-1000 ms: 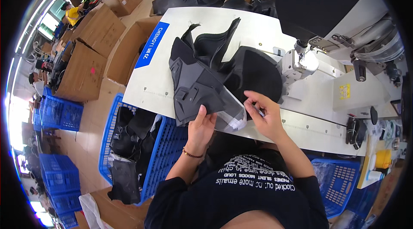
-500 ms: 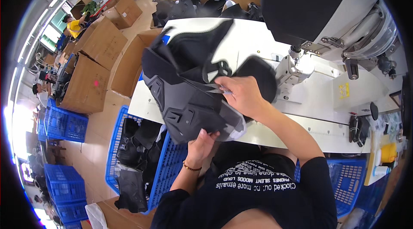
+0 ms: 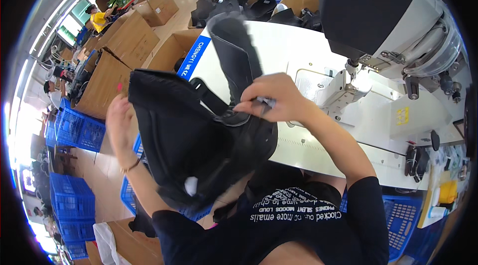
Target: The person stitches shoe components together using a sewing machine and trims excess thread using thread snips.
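Note:
A large black padded sewn piece point(image 3: 174, 130) with a curved flap and a strap hangs in front of me, over the near left table edge. My right hand point(image 3: 276, 98) is closed at its upper right part, pinching near the strap. A small grey metal tool, apparently thread snips point(image 3: 267, 103), shows between those fingers. My left hand point(image 3: 119, 120) is at the piece's upper left corner. Its fingers are smeared by motion, so their grip is unclear. A small white patch point(image 3: 190, 186) shows low on the piece.
The white sewing table point(image 3: 284, 41) carries a sewing machine point(image 3: 368, 11) at the right. Blue baskets point(image 3: 77, 125) and cardboard boxes point(image 3: 119, 53) stand at the left. Another box with black pieces point(image 3: 239, 8) lies beyond the table. A blue basket point(image 3: 398, 220) stands low right.
The black piece has been turned, so its moulded panels no longer face me and its plain side shows. My left hand has moved from its bottom edge up and left. My right hand stays near the strap.

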Tool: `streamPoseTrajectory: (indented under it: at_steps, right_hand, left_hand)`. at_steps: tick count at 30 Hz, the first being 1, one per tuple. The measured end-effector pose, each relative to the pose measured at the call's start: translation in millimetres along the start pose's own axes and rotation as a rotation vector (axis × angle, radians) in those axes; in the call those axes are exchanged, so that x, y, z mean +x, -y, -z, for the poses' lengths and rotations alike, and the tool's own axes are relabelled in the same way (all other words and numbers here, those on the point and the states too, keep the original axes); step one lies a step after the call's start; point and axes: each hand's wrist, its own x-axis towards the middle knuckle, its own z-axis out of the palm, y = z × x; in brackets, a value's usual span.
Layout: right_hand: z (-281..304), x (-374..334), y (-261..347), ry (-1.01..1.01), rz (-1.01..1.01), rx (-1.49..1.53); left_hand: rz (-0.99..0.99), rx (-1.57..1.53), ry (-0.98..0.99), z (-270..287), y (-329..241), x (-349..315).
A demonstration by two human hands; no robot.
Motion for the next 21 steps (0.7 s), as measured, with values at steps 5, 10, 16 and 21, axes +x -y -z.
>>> streamPoseTrajectory:
  at_steps: [5, 10, 16, 21]
  right_hand:
    - [23, -6, -11, 0.057, -0.278, 0.099]
    - [54, -25, -2, 0.059, -0.476, 0.101]
    - [79, -45, 31, -0.001, -0.719, 0.229]
    - [125, -62, 81, 0.006, -1.071, 0.426]
  left_hand:
    - [-0.030, 0.047, 0.515, -99, 38, 23]
    - [0.044, 0.047, 0.803, -188, 30, 52]
    - [-0.263, 0.195, 1.039, -265, -10, 42]
    - [-0.509, 0.463, 0.855, -301, -40, 1]
